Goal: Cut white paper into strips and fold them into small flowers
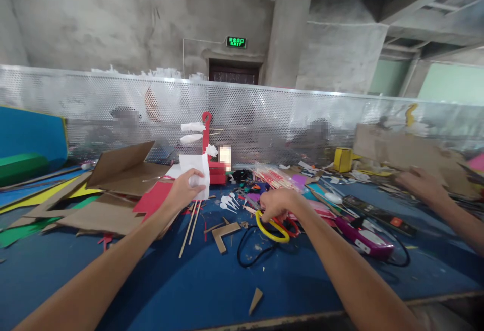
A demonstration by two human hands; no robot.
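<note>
My left hand [186, 187] is closed on a folded sheet of white paper [206, 177], raised over the table. Two thin wooden sticks [188, 235] show below the paper; I cannot tell whether they touch it. My right hand [279, 202] has its fingers curled down at a pair of scissors [272, 231] with a yellow handle loop. A red loop shows beside it, and my hand hides the blades. Several small white paper pieces [229, 202] lie between my hands. Behind the paper stands a red upright piece [206, 134] with white paper strips attached.
Cardboard sheets [106, 212] are heaped at left. A black cable [251, 263], an L-shaped cardboard piece [225, 235], a purple power strip [365, 240] and a black power strip [378, 213] lie on the blue table [181, 290]. Another person's hand [421, 182] is at right. Behind runs a perforated metal screen [264, 119].
</note>
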